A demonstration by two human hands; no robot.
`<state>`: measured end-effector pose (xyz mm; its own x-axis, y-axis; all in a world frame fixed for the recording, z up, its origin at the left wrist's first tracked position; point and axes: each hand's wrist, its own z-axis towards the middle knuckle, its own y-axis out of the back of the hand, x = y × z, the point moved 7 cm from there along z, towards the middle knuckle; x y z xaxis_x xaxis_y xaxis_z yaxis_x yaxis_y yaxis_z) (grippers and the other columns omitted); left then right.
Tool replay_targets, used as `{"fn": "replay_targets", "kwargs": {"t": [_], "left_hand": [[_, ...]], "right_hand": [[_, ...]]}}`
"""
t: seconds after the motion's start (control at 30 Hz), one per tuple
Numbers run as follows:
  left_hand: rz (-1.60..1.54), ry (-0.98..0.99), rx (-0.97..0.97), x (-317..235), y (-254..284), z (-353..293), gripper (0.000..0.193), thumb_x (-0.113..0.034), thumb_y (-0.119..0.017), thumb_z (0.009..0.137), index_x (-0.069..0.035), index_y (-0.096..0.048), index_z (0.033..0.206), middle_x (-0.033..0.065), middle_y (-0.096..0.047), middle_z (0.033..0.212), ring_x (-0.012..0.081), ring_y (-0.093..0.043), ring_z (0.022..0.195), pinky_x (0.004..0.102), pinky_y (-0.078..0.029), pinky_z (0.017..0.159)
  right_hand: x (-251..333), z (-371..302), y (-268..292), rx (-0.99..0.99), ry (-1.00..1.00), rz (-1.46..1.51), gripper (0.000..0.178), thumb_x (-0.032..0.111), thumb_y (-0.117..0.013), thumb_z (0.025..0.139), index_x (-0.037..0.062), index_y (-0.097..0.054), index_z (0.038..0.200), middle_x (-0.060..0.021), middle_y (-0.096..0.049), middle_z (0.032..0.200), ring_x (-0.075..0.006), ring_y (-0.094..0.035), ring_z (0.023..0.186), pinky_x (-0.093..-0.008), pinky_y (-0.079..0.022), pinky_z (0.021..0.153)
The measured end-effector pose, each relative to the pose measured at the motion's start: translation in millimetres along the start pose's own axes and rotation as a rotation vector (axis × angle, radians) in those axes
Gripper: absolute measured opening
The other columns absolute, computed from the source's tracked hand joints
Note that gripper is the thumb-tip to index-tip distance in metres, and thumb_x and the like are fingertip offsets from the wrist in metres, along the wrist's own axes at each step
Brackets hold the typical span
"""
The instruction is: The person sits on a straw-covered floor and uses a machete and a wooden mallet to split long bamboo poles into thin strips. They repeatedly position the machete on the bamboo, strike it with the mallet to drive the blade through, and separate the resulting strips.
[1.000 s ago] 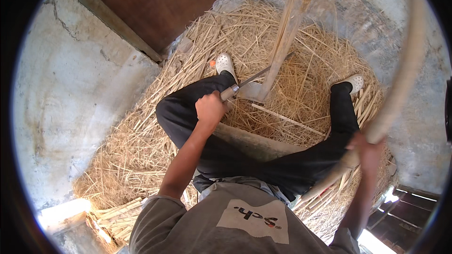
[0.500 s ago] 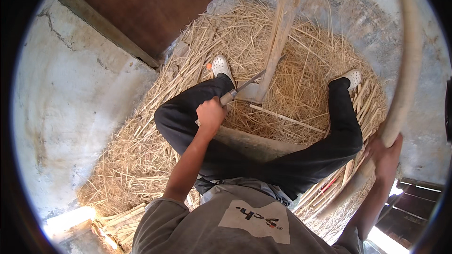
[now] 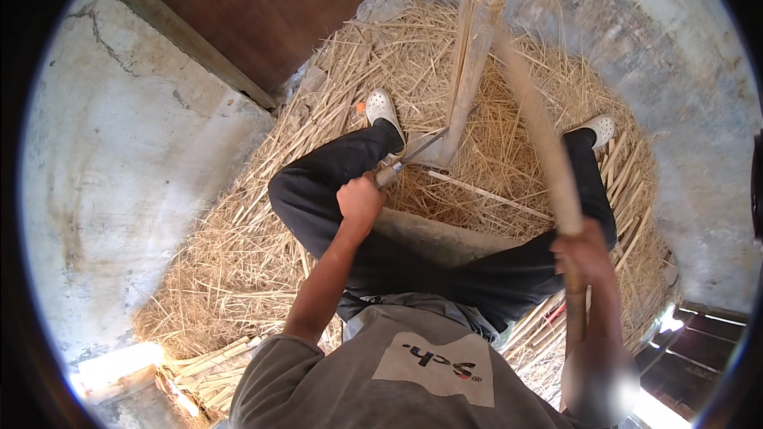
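The left hand point(image 3: 360, 200) grips the knife point(image 3: 388, 175) by its handle, the blade reaching far-right to the post point(image 3: 474, 71). The right hand point(image 3: 588, 254) is wrapped around the pole point(image 3: 544, 135), slanting far-left above the straw point(image 3: 214, 270).

The curved pole point(image 3: 548, 155) right of centre is blurred, as is the right hand point(image 3: 588, 258), whose fingers run together. A pale smear point(image 3: 610, 393) at lower right cannot be identified. The metal blade's point(image 3: 425, 147) far end disappears behind the wooden post point(image 3: 477, 59), whose top the upper edge crops. The left hand point(image 3: 362, 202) covers part of the handle point(image 3: 389, 175).
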<state>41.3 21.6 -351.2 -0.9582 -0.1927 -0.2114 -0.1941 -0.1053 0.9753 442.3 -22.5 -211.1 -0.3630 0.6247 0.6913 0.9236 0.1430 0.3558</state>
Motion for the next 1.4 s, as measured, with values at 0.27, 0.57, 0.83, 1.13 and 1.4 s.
{"fn": "replay_targets", "kwargs": {"t": [0.27, 0.57, 0.83, 1.13, 1.4], "left_hand": [[-0.023, 0.052, 0.013, -4.1, -1.4, 0.4, 0.022, -0.027, -0.072, 0.068, -0.007, -0.065, 0.072, 0.0178, -0.065, 0.064, 0.0373, -0.066, 0.061, 0.0470, -0.054, 0.058], [0.033, -0.032, -0.025, 6.5, -7.2, 8.6, 0.011, -0.017, -0.063, 0.074, -0.007, -0.066, 0.072, 0.0168, -0.066, 0.064, 0.0350, -0.067, 0.057, 0.0440, -0.055, 0.054], [0.021, 0.010, 0.020, -0.1, -4.3, 4.6, 0.013, -0.018, -0.062, 0.077, -0.007, -0.066, 0.074, 0.0176, -0.067, 0.067, 0.0360, -0.067, 0.058, 0.0460, -0.055, 0.056], [0.068, -0.030, 0.015, 1.3, -20.0, 6.2, 0.011, -0.019, -0.065, 0.073, -0.008, -0.064, 0.070, 0.0164, -0.066, 0.064, 0.0353, -0.067, 0.059, 0.0452, -0.054, 0.055], [0.045, -0.028, 0.037, 2.5, -7.9, 11.4, 0.012, -0.017, -0.061, 0.076, -0.007, -0.067, 0.075, 0.0175, -0.067, 0.067, 0.0351, -0.068, 0.060, 0.0438, -0.055, 0.057]], "right_hand": [[39.0, -3.7, 59.7, -0.538, 0.211, -0.144, 0.040, 0.012, -0.072, 0.077, -0.0046, -0.049, 0.106, -0.0096, -0.060, 0.068, -0.0197, -0.065, 0.060, -0.0321, -0.050, 0.051], [-42.9, 58.7, -43.7, 0.159, -0.159, -0.027, 0.026, 0.002, -0.066, 0.073, -0.0053, -0.053, 0.094, -0.0099, -0.056, 0.063, -0.0202, -0.058, 0.046, -0.0330, -0.048, 0.039], [100.4, -22.0, 64.5, -0.413, 0.461, 0.024, 0.017, 0.003, -0.061, 0.082, -0.0013, -0.050, 0.094, -0.0077, -0.057, 0.065, -0.0158, -0.056, 0.049, -0.0300, -0.051, 0.046], [-93.3, 86.7, -69.0, 0.187, -0.241, -0.034, 0.018, 0.008, -0.070, 0.071, -0.0039, -0.057, 0.077, -0.0085, -0.054, 0.057, -0.0222, -0.057, 0.043, -0.0358, -0.050, 0.041], [63.2, -3.9, 56.2, -0.283, 0.258, 0.098, 0.028, -0.001, -0.060, 0.079, -0.0055, -0.046, 0.102, -0.0103, -0.056, 0.067, -0.0185, -0.056, 0.048, -0.0317, -0.051, 0.040]]}}
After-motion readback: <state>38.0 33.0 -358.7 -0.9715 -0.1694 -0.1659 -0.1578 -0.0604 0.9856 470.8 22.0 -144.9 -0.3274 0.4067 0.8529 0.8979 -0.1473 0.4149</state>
